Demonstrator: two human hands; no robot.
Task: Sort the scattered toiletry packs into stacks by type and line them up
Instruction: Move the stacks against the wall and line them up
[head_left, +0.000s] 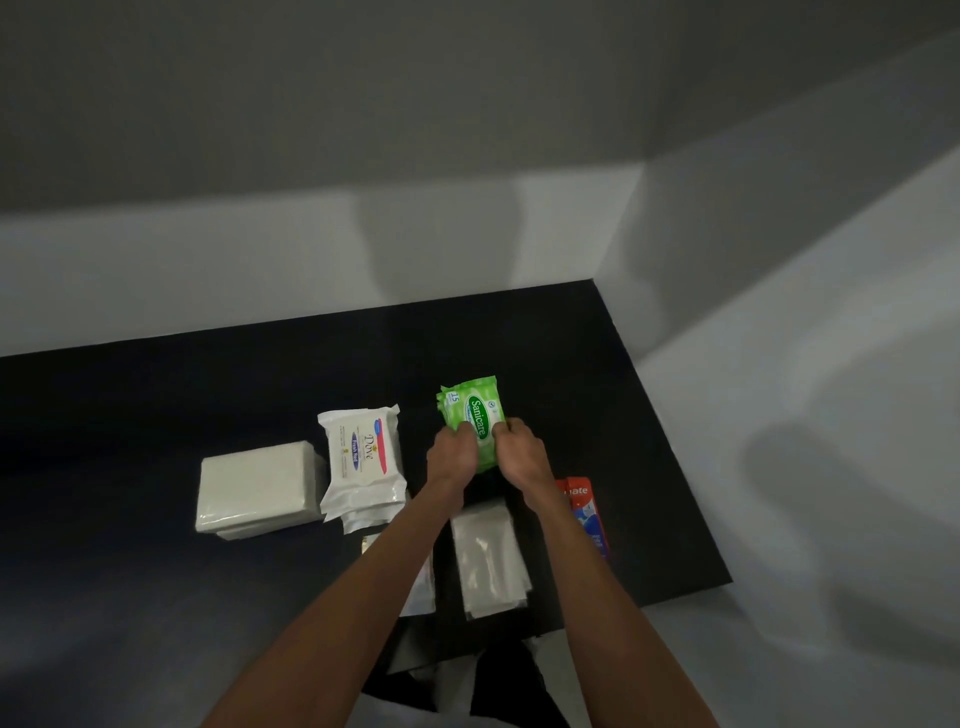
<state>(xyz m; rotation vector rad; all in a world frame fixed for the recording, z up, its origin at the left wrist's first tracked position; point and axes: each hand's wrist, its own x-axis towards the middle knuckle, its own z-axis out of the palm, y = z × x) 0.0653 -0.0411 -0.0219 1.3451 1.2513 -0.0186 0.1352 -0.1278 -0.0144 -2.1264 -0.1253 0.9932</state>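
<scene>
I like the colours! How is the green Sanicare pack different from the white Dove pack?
The green Sanicare pack is bright green; the white Dove pack is white with pink and blue marks. The left hand and right hand grip the Sanicare pack; the Dove pack lies untouched on other white packs. The Dove pack looks bigger than the Sanicare pack. Both are soft wrapped packs.

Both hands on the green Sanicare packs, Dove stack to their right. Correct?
No. The left hand and right hand do grip the green Sanicare packs, but the Dove stack sits to their left, not right; the head view shows it.
</scene>
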